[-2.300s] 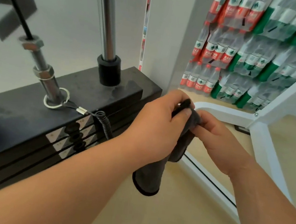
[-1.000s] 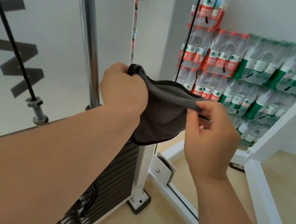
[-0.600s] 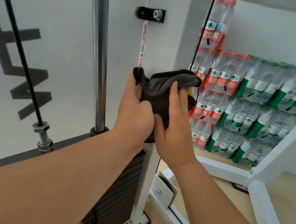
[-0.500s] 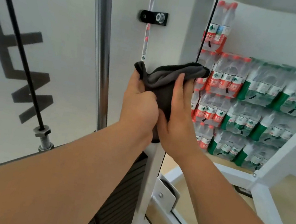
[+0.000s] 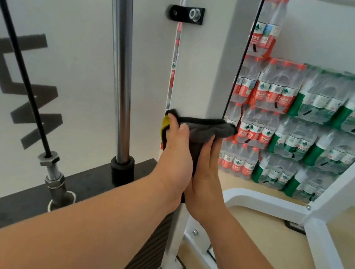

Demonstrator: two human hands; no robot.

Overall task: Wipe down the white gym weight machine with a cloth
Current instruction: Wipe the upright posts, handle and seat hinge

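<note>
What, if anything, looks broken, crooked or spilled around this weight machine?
Nothing looks broken or spilled. The left hand grips a dark cloth against the white post and the right hand presses it. The weight stack sits level; the bottle packs are stacked neatly. One puzzle: a yellow patch by the left thumb, too small to identify.

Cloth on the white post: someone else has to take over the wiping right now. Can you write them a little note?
Left grip: fingers curled round the dark cloth, holding it on the white post.
Right grip: straight fingers pressing the cloth on the post's other side.
Cloth: wrapped round the post, near the top of the black weight stack.
Done: cloth is on the post; which parts are clean cannot be told.
Left: probably wipe the post up and down, then the white base frame.
</note>
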